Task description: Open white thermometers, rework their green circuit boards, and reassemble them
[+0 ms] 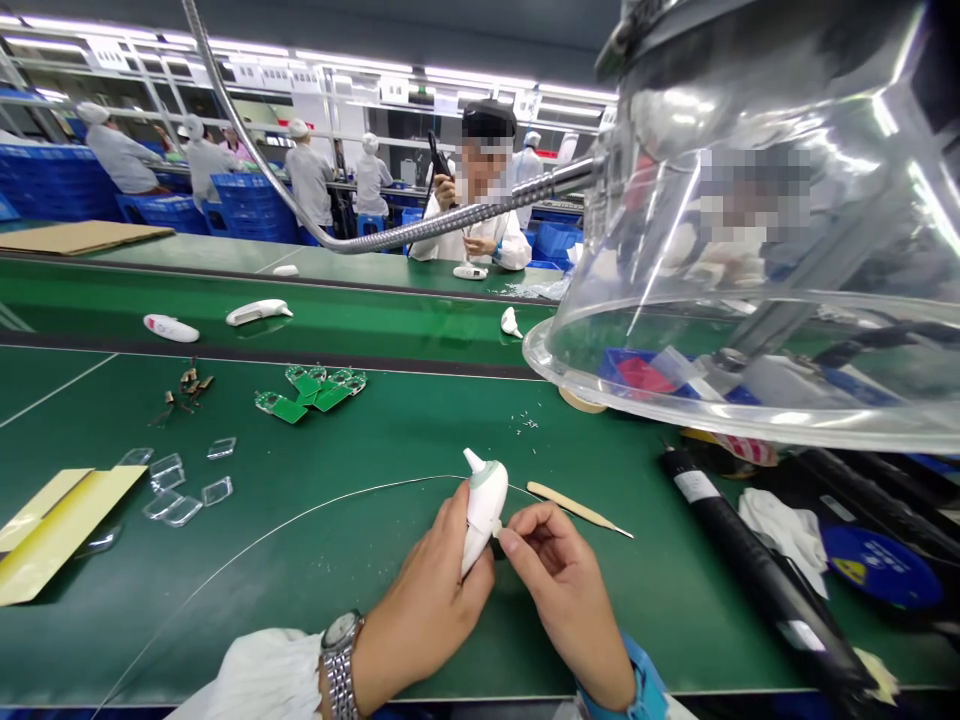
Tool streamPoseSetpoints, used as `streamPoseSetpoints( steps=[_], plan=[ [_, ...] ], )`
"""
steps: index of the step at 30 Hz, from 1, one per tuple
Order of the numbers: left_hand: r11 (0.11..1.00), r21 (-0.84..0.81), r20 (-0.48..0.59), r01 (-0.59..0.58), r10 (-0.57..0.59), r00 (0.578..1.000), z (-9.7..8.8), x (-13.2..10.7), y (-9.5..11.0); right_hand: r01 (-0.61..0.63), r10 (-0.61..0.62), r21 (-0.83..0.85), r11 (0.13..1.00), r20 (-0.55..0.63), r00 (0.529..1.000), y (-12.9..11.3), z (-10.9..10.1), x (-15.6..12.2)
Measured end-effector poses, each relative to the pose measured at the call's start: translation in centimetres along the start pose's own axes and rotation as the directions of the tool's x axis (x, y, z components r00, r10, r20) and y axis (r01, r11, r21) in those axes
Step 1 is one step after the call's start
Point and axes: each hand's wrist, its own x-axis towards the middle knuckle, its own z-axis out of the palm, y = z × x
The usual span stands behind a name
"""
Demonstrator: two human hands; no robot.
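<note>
A white ear thermometer (486, 500) with a pale green collar and a pointed probe tip is in the fingers of my left hand (424, 590), tip pointing up and away from me. Thumb and index finger of my right hand (559, 575) are pinched against a small white piece (496, 530) at the thermometer's right side. Whether that piece is attached to the body, I cannot tell. Just beyond my right hand lies a wooden-handled pick (581, 508) with a thin metal tip. A thin pale wire (300, 520) curves across the green table behind my left hand.
Green circuit boards (319, 388), clear plastic covers (166, 472) and a yellow sheet (67, 530) lie to the left. At right are a black electric screwdriver (742, 550) and a clear lamp hood (750, 330). Thermometer housings (259, 312) sit on the belt; a co-worker (480, 200) sits opposite.
</note>
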Motion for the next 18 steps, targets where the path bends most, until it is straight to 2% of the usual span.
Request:
streamPoseSetpoints(
  steps=[5, 12, 16, 18],
  plan=[
    [0.998, 0.057, -0.026, -0.030, 0.032, 0.999, 0.2, -0.1, -0.4, -0.038, 0.038, -0.004, 0.999, -0.044, 0.998, -0.1, 0.3, -0.4],
    [0.998, 0.051, -0.035, -0.030, 0.031, 0.999, 0.3, -0.1, -0.6, -0.062, 0.063, -0.025, 0.998, 0.052, 0.997, -0.5, 0.5, -0.2],
    [1.000, 0.028, -0.026, -0.011, 0.012, 1.000, 0.2, 0.0, -0.7, -0.009, 0.012, -0.057, 0.998, 0.058, 0.998, -0.8, 0.5, -0.6],
    [1.000, -0.011, -0.017, -0.004, 0.003, 1.000, 0.0, 0.1, -0.8, 0.078, -0.064, -0.117, 0.990, 0.119, 0.991, -1.1, 0.8, -1.0]
  ],
)
